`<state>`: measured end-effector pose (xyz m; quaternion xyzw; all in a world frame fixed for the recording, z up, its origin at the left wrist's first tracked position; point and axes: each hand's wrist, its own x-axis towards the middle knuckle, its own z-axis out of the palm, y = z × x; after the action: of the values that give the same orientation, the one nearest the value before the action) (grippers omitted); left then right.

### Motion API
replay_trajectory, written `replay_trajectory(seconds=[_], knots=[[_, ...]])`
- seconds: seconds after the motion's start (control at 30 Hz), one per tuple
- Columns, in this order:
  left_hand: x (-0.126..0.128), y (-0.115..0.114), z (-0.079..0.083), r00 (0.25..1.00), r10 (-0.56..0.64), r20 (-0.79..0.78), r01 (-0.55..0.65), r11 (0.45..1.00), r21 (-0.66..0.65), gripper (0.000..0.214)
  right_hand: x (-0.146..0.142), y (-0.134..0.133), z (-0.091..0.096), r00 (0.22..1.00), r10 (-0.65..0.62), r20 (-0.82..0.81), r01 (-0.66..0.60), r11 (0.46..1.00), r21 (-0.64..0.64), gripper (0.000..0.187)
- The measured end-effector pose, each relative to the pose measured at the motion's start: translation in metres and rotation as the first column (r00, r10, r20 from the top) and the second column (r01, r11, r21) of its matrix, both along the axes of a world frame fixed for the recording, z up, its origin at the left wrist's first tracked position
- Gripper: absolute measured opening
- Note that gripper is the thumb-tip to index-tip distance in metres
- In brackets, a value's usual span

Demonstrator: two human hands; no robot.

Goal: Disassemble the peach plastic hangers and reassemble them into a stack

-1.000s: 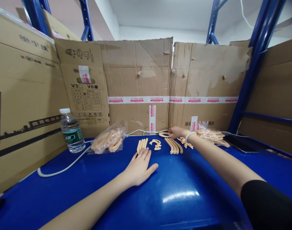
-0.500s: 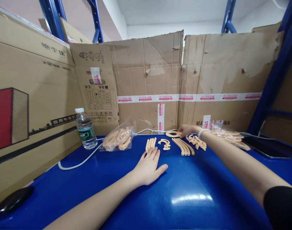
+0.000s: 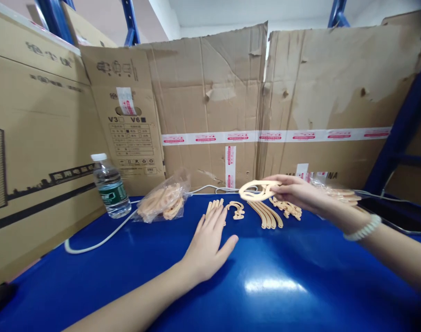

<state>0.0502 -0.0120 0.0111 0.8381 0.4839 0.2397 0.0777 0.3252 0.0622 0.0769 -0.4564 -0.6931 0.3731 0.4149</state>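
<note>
My right hand (image 3: 295, 191) is closed on a flat tan ring-shaped piece (image 3: 257, 190) and holds it lifted above the blue table (image 3: 266, 286). Under it lie a row of long curved tan strips (image 3: 266, 214), a small hooked piece (image 3: 235, 210) and a heap of small tan parts (image 3: 288, 208). My left hand (image 3: 210, 242) rests flat on the table, fingers stretched out, its fingertips at a short stack of straight tan strips (image 3: 213, 206).
A clear bag of tan parts (image 3: 164, 201) and a water bottle (image 3: 110, 186) stand at the left, with a white cable (image 3: 100, 240) running past. Another bag of parts (image 3: 338, 192) and a dark tablet (image 3: 393, 207) lie at the right. Cardboard boxes (image 3: 210, 110) wall the back and left.
My right hand has picked the ring-shaped piece up off the table and drawn it back toward me. The left hand stays flat in place.
</note>
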Motion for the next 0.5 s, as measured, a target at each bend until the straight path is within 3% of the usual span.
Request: replay_trajectory(seconds=[0.1,0.17,0.23,0.33,0.5], knots=[[0.006,-0.006,0.005,0.940,-0.012,0.342,-0.012,0.998,0.069,0.055,-0.016,-0.031,-0.015,0.988,0.097,-0.122,-0.101,0.994,-0.029,0.041],[0.010,-0.012,0.006,0.866,0.024,0.499,-0.007,0.999,-0.035,0.050,-0.027,-0.052,-0.024,0.986,0.095,-0.136,-0.097,0.995,-0.009,0.041],[0.014,-0.017,0.004,0.822,0.047,0.567,0.041,0.989,-0.142,0.046,-0.037,-0.069,-0.032,0.977,0.127,-0.174,-0.130,0.992,-0.003,0.043],[0.018,-0.019,-0.004,0.825,0.045,0.563,0.105,0.967,-0.231,0.035,-0.046,-0.084,-0.041,0.973,0.112,-0.202,-0.122,0.992,-0.038,0.042],[0.022,-0.017,-0.011,0.796,0.052,0.603,0.203,0.916,-0.347,0.022,-0.043,-0.081,-0.051,0.969,0.093,-0.229,-0.128,0.981,-0.144,0.037]])
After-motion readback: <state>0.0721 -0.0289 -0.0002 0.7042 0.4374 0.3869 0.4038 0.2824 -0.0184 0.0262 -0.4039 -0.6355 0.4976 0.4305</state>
